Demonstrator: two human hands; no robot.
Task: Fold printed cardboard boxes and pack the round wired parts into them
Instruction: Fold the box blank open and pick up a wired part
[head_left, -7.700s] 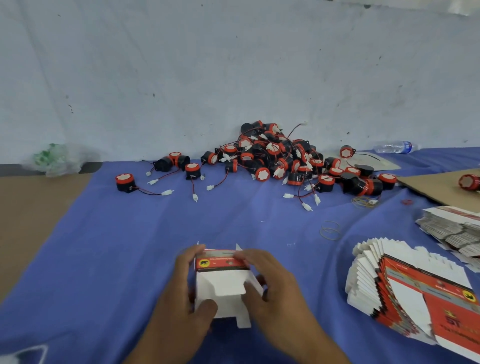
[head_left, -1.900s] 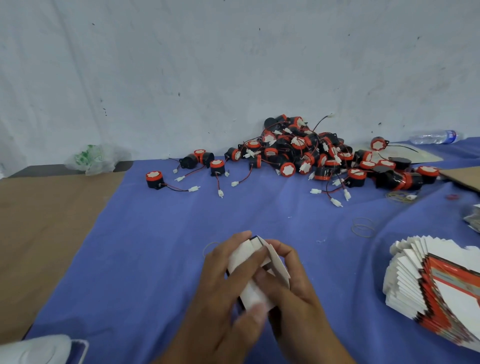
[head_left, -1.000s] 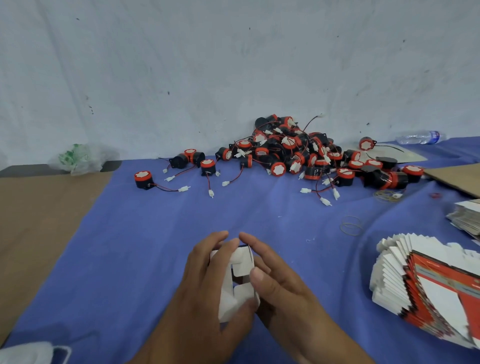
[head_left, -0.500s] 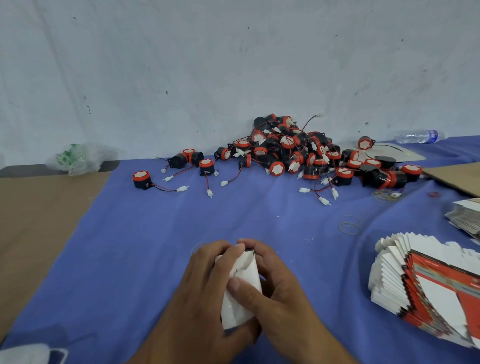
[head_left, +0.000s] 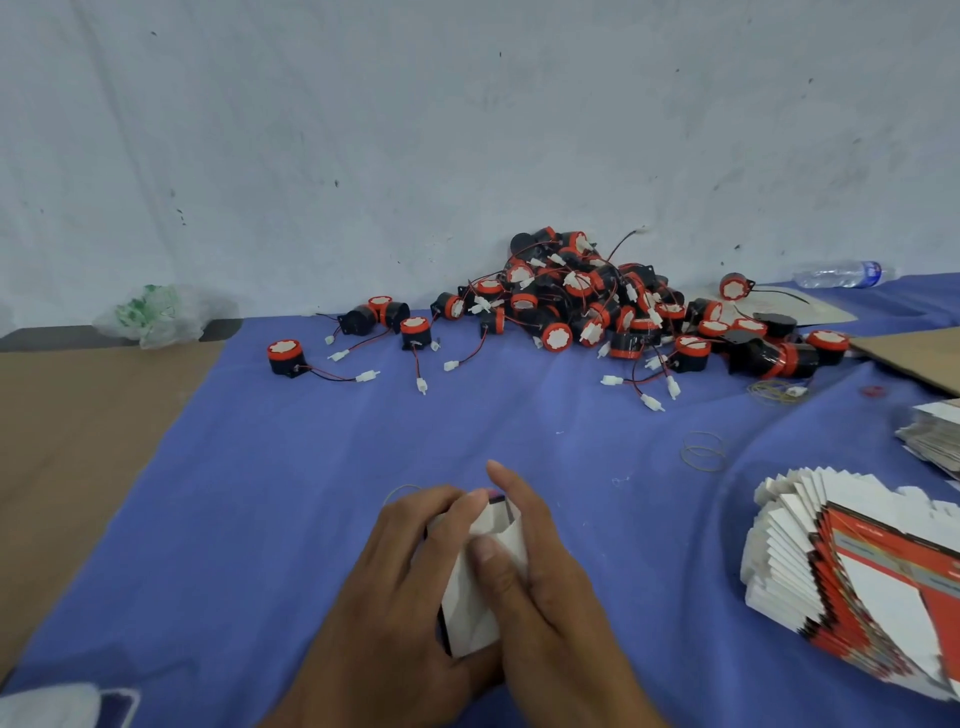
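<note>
On blue cloth (head_left: 311, 493), gripping white box (head_left: 472, 608) in left hand (head_left: 400, 582) and right hand (head_left: 550, 587), seemingly tucking an end flap; next, likely needing a far reach to parts pile (head_left: 576, 301).

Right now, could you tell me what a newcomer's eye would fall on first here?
Probably the heap of round black-and-red wired parts against the wall, at the far centre of the blue cloth. Next come the left hand and right hand at the near edge, both gripping a white box, and the fanned stack of flat printed boxes at the near right.
</note>
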